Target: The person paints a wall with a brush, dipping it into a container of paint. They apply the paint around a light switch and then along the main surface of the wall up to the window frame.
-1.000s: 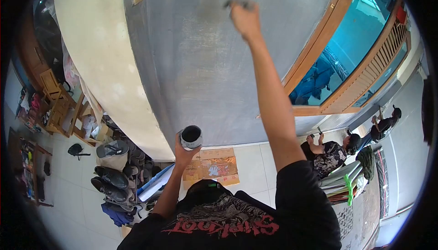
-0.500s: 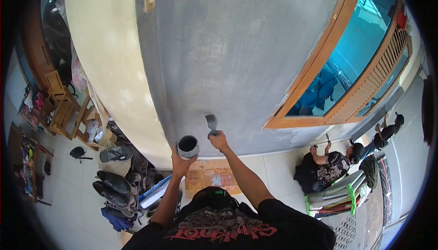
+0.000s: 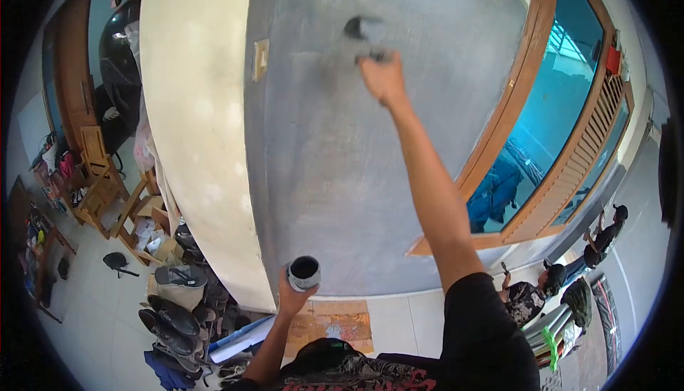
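My left hand (image 3: 291,298) is wrapped round a paint pot (image 3: 313,277), a grey-smeared pot with dark paint inside, held low before the wall. With my arm stretched far up, my right hand (image 3: 385,79) grips a paintbrush (image 3: 365,29); its dark head overlaps the upper part of the wall (image 3: 335,170) and is blurred by motion. The wall is coated in streaky grey, with cream wall (image 3: 199,120) to the left of it. A wall plate (image 3: 261,60) sits near the grey area's left border.
A wood-framed window (image 3: 491,127) borders the wall on the right. Shoes (image 3: 169,316) and boxes crowd the floor at lower left. Cardboard (image 3: 331,323) lies below the wall. Two other people, one person (image 3: 529,298) nearer and another person (image 3: 607,238) farther, are at the right.
My right hand has swung from low beside the pot to high on the wall with the brush. The left hand still holds the pot low. The view has tilted upward.
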`<state>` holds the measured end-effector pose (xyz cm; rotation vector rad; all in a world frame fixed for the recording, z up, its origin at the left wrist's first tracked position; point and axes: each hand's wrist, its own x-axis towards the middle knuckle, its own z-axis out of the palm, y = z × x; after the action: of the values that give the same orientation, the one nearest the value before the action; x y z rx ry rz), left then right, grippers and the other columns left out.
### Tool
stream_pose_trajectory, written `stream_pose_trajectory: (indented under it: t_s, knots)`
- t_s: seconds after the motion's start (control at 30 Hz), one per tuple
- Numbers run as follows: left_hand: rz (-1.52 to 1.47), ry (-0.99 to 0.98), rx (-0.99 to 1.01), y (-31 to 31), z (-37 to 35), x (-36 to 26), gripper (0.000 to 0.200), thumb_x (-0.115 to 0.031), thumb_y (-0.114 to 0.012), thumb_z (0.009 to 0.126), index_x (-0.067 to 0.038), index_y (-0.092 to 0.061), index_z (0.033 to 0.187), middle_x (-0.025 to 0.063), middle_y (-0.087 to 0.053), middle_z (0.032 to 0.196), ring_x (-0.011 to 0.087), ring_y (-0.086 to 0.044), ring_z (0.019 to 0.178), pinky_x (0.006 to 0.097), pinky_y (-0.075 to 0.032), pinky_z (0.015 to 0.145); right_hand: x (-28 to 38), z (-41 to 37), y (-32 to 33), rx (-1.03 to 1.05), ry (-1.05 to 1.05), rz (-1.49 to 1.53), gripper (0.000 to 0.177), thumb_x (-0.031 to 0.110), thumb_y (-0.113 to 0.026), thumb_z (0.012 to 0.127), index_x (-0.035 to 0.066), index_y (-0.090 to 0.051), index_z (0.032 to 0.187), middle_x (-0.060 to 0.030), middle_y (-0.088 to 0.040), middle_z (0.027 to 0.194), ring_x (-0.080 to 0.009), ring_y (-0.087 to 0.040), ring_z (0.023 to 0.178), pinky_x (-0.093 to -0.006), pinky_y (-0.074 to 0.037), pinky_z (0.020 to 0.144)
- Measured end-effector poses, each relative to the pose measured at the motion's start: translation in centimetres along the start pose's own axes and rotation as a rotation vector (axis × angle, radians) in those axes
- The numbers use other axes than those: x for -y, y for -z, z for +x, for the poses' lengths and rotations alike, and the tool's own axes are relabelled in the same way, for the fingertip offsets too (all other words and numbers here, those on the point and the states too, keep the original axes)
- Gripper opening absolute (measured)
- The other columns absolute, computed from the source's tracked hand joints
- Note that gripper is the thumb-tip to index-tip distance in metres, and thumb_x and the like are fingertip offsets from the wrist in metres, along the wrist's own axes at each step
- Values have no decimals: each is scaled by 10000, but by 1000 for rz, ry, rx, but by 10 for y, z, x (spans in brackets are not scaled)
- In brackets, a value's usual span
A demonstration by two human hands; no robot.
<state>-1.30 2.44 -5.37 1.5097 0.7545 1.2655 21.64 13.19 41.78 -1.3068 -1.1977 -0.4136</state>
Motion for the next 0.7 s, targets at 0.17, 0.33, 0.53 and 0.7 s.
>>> stream_pose_trajectory:
  t_s: [0.17, 0.33, 0.53, 0.7]
  knots:
    - [-32, 5, -22, 2, -2, -2, 774, -83, -898, 604, -21, -474, 1249, 144, -617, 1140, 268, -611, 1088, 391, -487, 949, 73, 91, 15, 54, 126, 20, 369, 269, -649, 757, -77, -659, 886, -157, -651, 730, -245, -621, 720, -370, -504, 698]
    - [-53, 28, -45, 0, -2, -14, 765, -72, -892, 609, -23, -474, 1247, 140, -616, 1135, 263, -612, 1081, 384, -489, 941, 9, 66, 2, 248, -246, 68, 390, 246, -623, 751, -105, -657, 918, -263, -700, 876, -346, -687, 863, -425, -520, 774]
    - [-31, -28, -36, 1, 2, 12, 761, -59, -885, 605, -25, -477, 1246, 139, -617, 1141, 264, -618, 1069, 383, -495, 927, -107, -189, -8, 231, -316, 123, 277, 208, -640, 780, -57, -632, 862, -212, -669, 784, -320, -640, 750, -431, -501, 704]
    - [12, -18, -9, 10, 4, 1, 775, -62, -886, 596, -29, -476, 1253, 141, -616, 1151, 264, -618, 1069, 384, -495, 928, -167, -363, 6, 696, -709, 37, 250, 228, -610, 748, -18, -620, 706, -94, -560, 619, -173, -494, 598, -394, -431, 556]
